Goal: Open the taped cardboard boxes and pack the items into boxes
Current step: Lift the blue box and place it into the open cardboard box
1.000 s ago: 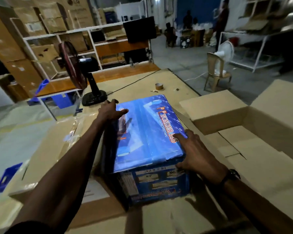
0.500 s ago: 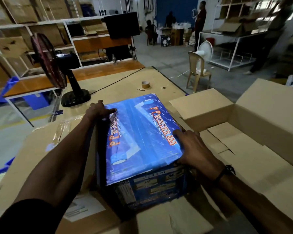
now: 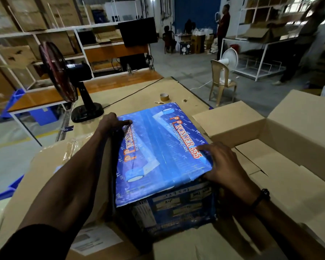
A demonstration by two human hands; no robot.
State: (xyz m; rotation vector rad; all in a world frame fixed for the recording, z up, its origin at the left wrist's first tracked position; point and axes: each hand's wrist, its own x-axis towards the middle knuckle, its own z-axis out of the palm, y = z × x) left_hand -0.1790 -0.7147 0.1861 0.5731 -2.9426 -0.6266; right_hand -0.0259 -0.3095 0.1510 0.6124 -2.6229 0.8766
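As I hold the blue box [image 3: 158, 156] by its two sides, it sits higher out of the brown carton [image 3: 45, 184] than a second ago, so the lift is working. My left hand [image 3: 111, 121] fingers curl over the far left edge; my right hand [image 3: 223, 162] fingers press its near right corner. Right of my fingers, the open box [image 3: 298, 147] gapes empty, its flap [image 3: 227, 122] close beside the load.
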